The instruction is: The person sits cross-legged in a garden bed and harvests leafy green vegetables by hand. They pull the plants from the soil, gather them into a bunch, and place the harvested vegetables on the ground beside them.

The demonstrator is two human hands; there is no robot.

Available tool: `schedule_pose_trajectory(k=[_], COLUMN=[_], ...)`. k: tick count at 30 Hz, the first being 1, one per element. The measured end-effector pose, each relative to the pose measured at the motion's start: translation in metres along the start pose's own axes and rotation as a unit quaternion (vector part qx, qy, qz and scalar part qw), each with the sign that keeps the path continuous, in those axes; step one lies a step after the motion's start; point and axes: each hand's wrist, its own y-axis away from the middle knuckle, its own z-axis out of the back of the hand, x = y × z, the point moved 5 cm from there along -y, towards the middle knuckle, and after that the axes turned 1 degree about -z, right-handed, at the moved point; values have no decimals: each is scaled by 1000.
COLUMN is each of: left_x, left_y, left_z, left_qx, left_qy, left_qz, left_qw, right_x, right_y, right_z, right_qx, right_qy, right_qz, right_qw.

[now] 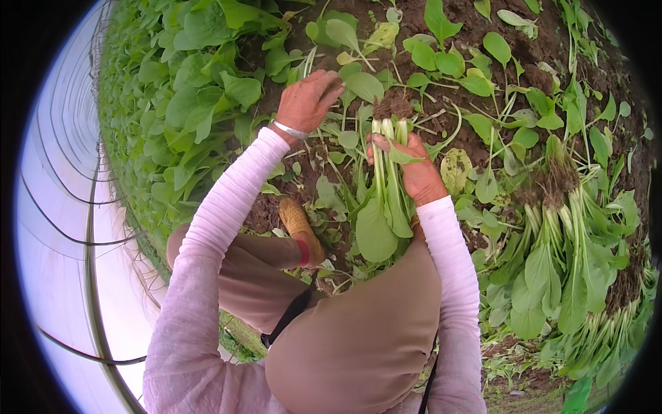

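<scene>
A few uprooted leafy green plants (pixel 381 207) are gripped in my right hand (pixel 421 171). Their pale stalks run between thumb and fingers, the soil-caked roots (pixel 393 105) point away from me and the broad leaves hang toward my knees. My left hand (pixel 310 101), with a silver bracelet (pixel 290 129) at the wrist, hovers up and to the left of those roots. Its fingers are curled, and their undersides are hidden, so I cannot tell whether anything is between them. Loose leaves (pixel 365 86) lie just beyond it.
Dense rows of growing greens (pixel 191 77) fill the left side. Pulled plants lie in a pile (pixel 553 259) at right, roots facing away, with another pile (pixel 605 331) nearer. Cut leaves litter the brown soil (pixel 476 20). A greenhouse wall (pixel 57 207) with hoops curves along the far left.
</scene>
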Motion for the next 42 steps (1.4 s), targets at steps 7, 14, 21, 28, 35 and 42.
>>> schedule_pose_trajectory(k=[7, 14, 21, 28, 35, 42], left_x=[-53, -14, 47, 90, 126, 112], left_y=[17, -26, -145, -250, -259, -236], left_z=[-26, -7, -1, -10, -25, 6], left_qx=[191, 30, 19, 160, 222, 222], left_qy=[103, 290, -297, -611, -574, -456], left_qz=[-195, 63, -145, -100, 28, 90], left_qw=[957, 954, 944, 769, 788, 857], right_x=[-8, 5, -24, -33, -32, -32], right_y=[-12, -11, -27, -33, -36, -39], right_z=[1, -5, 51, 71, 69, 71], right_qx=[-9, -28, -123, -157, -160, -161], right_qy=[23, 20, -5, 1, 15, 31], right_qz=[16, -43, -44, -77, -70, -64], right_qw=[1000, 998, 991, 985, 984, 984])
